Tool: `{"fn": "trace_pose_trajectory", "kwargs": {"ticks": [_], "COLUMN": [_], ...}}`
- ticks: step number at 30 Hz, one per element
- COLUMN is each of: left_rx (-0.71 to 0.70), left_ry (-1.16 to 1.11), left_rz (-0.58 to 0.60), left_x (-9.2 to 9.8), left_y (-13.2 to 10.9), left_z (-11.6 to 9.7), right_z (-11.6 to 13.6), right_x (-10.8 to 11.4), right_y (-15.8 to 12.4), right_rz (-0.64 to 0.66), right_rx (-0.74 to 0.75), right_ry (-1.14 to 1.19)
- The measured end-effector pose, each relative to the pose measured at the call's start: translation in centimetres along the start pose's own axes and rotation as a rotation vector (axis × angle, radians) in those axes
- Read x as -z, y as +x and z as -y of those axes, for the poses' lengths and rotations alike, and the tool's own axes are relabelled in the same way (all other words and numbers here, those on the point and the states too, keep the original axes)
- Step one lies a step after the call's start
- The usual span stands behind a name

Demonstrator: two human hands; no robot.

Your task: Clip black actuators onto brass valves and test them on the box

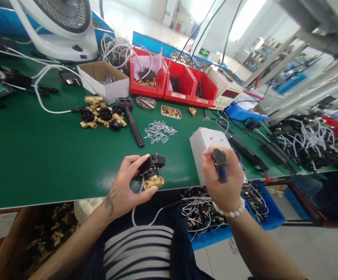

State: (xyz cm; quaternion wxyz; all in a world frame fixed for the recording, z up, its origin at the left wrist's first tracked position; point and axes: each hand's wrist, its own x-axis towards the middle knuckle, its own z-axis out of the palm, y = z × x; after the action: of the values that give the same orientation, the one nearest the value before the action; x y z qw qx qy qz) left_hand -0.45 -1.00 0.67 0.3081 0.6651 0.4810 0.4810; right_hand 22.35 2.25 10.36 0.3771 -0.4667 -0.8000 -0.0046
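My left hand (130, 182) grips a brass valve (153, 182) fitted with a black plastic head (154, 163), near the front edge of the bench. A white cable (148, 226) hangs from it over my lap. My right hand (223, 179) is closed around a tool with a dark and blue handle (221, 165); its working end is hidden and blurred. This hand is in front of a light grey box (199, 147) with small metal posts on top. Between the hands and the bins lies a pile of bent wire clips (159, 131).
A black hammer (132, 120) lies beside brass fittings and black caps (103, 114). Behind are a cardboard box (104, 81), red bins (180, 83), and a fan (60, 27). A black electric screwdriver (249, 154) lies right. Cabled parts fill a blue crate (205, 243) below.
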Motion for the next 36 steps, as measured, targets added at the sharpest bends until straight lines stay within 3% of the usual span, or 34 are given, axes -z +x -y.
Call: {"fn": "trace_pose_trajectory", "kwargs": {"ticks": [1,4,5,6,9,10,11,15,19,22,25,30,36], "left_rx": [-0.006,-0.034,-0.042,-0.052,-0.078,-0.083,-0.089,-0.083,-0.062,-0.092,-0.097,-0.102,-0.061], "left_ry": [0.001,0.000,0.002,0.006,0.008,0.007,0.007,0.018,-0.014,0.010,0.034,0.048,-0.025], "left_rz": [-0.002,-0.010,-0.009,-0.011,-0.022,-0.026,-0.031,-0.057,-0.107,-0.131,-0.135,-0.114,-0.126], "left_x": [0.0,-0.1,-0.1,-0.2,-0.2,-0.2,-0.2,-0.4,-0.8,-1.1,-1.1,-0.9,-0.9], "left_y": [0.0,0.0,0.0,0.1,0.1,0.0,0.0,-0.1,0.0,0.1,0.2,0.3,0.3], "left_z": [0.0,0.1,0.1,0.1,0.2,0.2,0.2,-0.1,-0.8,-1.3,-1.5,-1.6,-1.7], "right_z": [0.0,0.0,0.0,0.1,0.3,0.3,0.2,-0.2,-0.2,-0.4,-0.9,-1.7,-1.8], "right_x": [-0.1,-0.4,-0.4,-0.3,0.0,-0.1,-0.4,-1.6,-1.6,-1.9,-2.7,-3.7,-4.1], "right_y": [-0.1,-0.3,-0.3,-0.2,-0.1,-0.2,-0.4,-1.1,-1.0,-1.1,-1.4,-1.2,-0.9], "right_rz": [0.070,0.480,0.515,0.471,0.160,0.132,0.174,0.575,0.556,0.695,0.770,0.742,0.719], "right_rx": [0.005,0.060,0.069,0.062,0.001,-0.013,-0.021,-0.145,-0.300,-0.262,-0.180,-0.051,-0.032], "right_ry": [-0.039,-0.208,-0.223,-0.200,-0.046,-0.029,-0.042,-0.062,0.394,0.666,0.714,0.721,0.761]}}
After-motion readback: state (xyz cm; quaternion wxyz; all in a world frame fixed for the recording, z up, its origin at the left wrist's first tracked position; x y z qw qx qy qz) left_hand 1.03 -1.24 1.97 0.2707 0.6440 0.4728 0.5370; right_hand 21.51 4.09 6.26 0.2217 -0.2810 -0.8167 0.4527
